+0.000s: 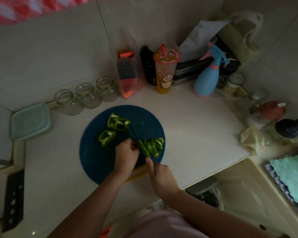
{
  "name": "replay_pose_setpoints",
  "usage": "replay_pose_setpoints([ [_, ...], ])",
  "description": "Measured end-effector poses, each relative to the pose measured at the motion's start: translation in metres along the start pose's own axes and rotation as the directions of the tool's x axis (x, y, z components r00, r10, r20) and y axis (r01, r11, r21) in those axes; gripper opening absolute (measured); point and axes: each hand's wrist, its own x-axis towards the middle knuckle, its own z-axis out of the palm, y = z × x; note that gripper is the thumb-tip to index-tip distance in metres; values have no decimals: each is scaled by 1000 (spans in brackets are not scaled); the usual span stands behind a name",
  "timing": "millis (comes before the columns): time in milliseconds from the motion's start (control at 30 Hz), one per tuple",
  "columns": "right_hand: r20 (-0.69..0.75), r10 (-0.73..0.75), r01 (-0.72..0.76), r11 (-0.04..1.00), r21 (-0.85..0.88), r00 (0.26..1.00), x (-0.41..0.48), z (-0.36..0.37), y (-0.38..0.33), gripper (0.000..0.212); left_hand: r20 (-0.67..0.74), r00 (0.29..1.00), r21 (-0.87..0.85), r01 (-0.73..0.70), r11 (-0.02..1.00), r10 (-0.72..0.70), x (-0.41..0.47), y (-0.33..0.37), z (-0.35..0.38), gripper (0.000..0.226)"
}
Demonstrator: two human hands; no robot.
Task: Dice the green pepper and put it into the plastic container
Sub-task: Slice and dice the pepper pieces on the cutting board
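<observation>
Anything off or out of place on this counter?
Nothing spilled or broken. One oddity: something yellow sticks out from under the near edge of the cutting board, so the board may not sit flat. Too dim to say what it is. The pepper strips and chunks all lie on the board.

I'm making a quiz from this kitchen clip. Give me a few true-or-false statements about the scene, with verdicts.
1. The cutting board is round and blue. True.
2. The left hand holds the knife. False: the right hand holds it, and the left hand sits beside the blade.
3. All the pepper is cut into strips. False: pepper strips lie right of the blade, but larger pepper pieces remain on the board.
4. Three glass jars stand behind the board. True.
</observation>
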Motion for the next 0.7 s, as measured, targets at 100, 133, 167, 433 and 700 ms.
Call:
replay_pose_setpoints([
  [100,11,32,-32,998,45,999,0,-1,-1,54,34,999,52,-23,998,21,6,0,0,13],
  [133,9,40,-41,998,55,999,-1,-1,-1,54,46,999,75,-31,997,27,8,1,-1,11],
  [167,7,48,-48,997,59,999,-1,0,-2,54,54,998,98,-38,994,33,9,1,-1,9],
  [433,-21,82,-81,995,51,996,0,4,-8,51,33,999,152,-31,988,27,12,4,0,4],
  [700,18,128,-130,985,112,992,8,7,-17,51,60,998,113,-4,994,-3,15,4,-4,7],
])
